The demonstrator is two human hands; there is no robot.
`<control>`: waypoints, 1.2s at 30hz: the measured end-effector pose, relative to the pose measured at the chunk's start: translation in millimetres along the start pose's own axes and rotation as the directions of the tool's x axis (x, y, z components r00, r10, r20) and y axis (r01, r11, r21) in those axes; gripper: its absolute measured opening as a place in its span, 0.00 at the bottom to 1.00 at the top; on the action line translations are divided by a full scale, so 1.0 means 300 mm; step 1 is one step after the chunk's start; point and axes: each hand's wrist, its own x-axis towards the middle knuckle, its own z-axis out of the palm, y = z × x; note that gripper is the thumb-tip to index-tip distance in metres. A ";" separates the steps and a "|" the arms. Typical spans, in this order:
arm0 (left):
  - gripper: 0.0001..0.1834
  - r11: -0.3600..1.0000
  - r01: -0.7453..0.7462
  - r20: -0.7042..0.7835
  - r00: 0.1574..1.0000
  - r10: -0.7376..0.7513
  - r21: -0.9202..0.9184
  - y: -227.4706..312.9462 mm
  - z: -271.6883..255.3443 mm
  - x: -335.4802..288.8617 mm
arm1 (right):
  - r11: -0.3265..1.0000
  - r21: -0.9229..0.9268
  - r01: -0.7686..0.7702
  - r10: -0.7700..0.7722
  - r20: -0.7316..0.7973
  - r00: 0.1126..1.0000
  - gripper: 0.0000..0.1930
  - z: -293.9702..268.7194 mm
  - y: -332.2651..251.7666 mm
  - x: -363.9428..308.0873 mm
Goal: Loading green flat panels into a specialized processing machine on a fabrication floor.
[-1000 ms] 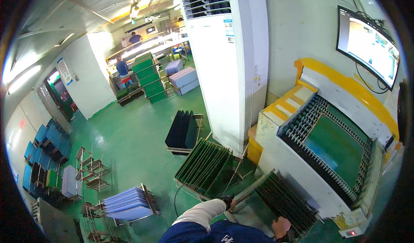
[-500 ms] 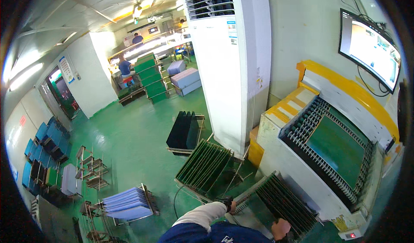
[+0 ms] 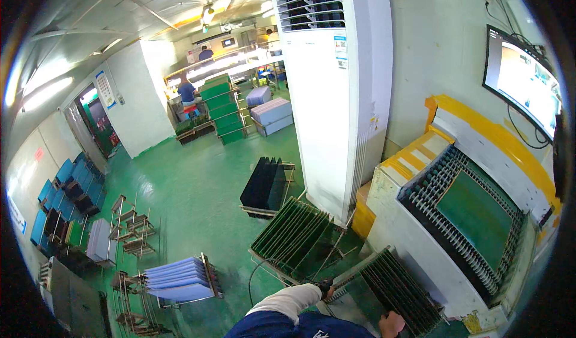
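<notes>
Low in front of me, a metal rack (image 3: 403,293) holds a row of thin dark green panels on edge. My left hand (image 3: 328,287), with a dark band at the wrist, is at the rack's left end. It looks closed on the frame, though its fingers are partly hidden. At the near side, my right hand (image 3: 392,324) is curled into a grip against the rack. Just left of and beyond it stands a second rack (image 3: 292,239) of upright green panels, with a dark cable looping beside it.
To the right is a white machine with rollers (image 3: 468,218) and a green panel on it. A tall white air conditioner (image 3: 324,116) rises ahead. Racks of black panels (image 3: 264,185) and lilac panels (image 3: 180,280) stand on the green floor. People sit at a lit bench far off.
My view has turned slightly left and up, so the room shifts right and down in the picture. Both hands stay at the same rack.
</notes>
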 end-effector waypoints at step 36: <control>0.23 0.961 -0.142 0.140 0.984 0.111 0.236 0.171 -0.266 -0.261 | 0.677 -0.213 0.704 -0.391 -0.915 0.099 0.12 0.236 0.146 0.071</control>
